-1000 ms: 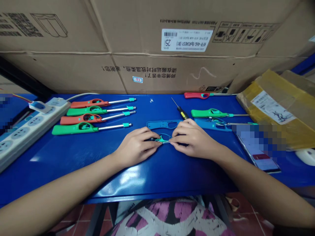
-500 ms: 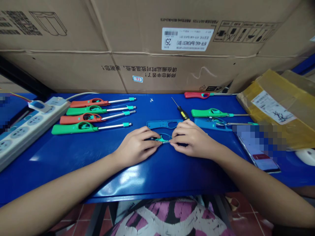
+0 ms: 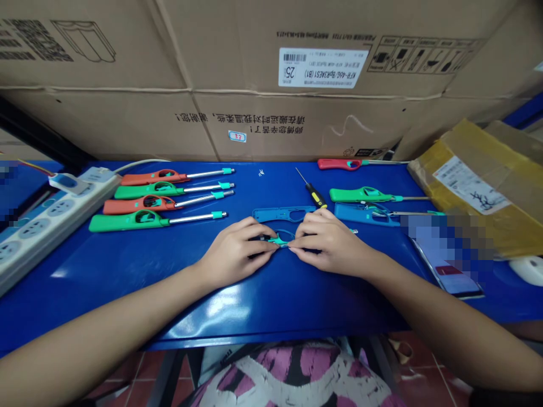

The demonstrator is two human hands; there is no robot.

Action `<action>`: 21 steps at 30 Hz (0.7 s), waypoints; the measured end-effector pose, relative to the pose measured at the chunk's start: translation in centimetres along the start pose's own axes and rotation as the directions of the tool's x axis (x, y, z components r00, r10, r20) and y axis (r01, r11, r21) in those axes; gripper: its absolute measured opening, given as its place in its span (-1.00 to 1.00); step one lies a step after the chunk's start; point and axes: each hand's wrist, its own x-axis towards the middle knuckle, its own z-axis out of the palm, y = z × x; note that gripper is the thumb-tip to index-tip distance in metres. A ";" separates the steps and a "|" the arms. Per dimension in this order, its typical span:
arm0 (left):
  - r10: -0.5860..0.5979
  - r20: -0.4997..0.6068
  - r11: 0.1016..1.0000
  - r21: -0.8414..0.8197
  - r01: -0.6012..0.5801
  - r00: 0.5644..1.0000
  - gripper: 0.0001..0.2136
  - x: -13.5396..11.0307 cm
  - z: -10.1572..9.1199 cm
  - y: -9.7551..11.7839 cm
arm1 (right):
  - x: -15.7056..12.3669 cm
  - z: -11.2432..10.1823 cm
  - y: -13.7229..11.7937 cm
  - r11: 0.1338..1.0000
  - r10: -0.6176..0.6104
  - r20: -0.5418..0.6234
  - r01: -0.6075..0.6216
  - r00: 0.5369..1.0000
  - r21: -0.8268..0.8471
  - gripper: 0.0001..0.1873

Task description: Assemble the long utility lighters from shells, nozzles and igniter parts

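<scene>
At frame centre, left hand (image 3: pixel 231 254) and right hand (image 3: pixel 328 240) both pinched the teal trigger piece (image 3: pixel 280 241), fingertips closed on it, low over the blue table (image 3: pixel 127 254). Judgement: a light pinch with the part level suits it best. Just beyond lay a blue lighter shell (image 3: pixel 282 214), then a screwdriver (image 3: pixel 313 192).

1. Dead centre: the left hand (image 3: pixel 231 254) and right hand (image 3: pixel 328 240) pinch a teal part (image 3: pixel 280 241). Fingers cover most of it, so its shape can't be called.
2. Twelve o'clock of that pinch, a blue loop (image 3: pixel 285 232) peeks out; the rest sits under the hands.
3. Three o'clock: a pixelated patch (image 3: pixel 445 232) blots out the phone (image 3: pixel 452 277) top and the blue lighter (image 3: pixel 365 213) tip.
4. Further along three o'clock, the white mouse (image 3: pixel 528 268) is sliced by the right edge.
5. Nine o'clock: the power strip (image 3: pixel 42 223) runs off the left edge.
6. Twelve o'clock: the cardboard boxes (image 3: pixel 127 113) are cut off up top, and the shipping label (image 3: pixel 322 68) has fine print too small to read.
</scene>
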 end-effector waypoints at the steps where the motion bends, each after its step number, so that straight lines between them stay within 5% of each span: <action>1: 0.000 0.001 1.000 -0.001 0.000 1.000 -0.87 0.0 0.0 0.0 | 0.0 0.0 0.0 1.000 0.005 0.007 -0.005 1.000 0.005 -0.78; 15: -0.008 0.013 1.000 -0.011 0.008 1.000 -0.86 0.0 -0.1 0.2 | -0.2 0.2 0.1 0.996 0.038 0.024 -0.040 0.999 0.085 -0.78; 21: -0.085 -0.081 0.987 -0.145 0.073 0.993 -0.80 0.6 -1.5 0.0 | -0.2 -0.1 1.3 0.976 0.220 -0.172 -0.217 0.960 0.034 -0.82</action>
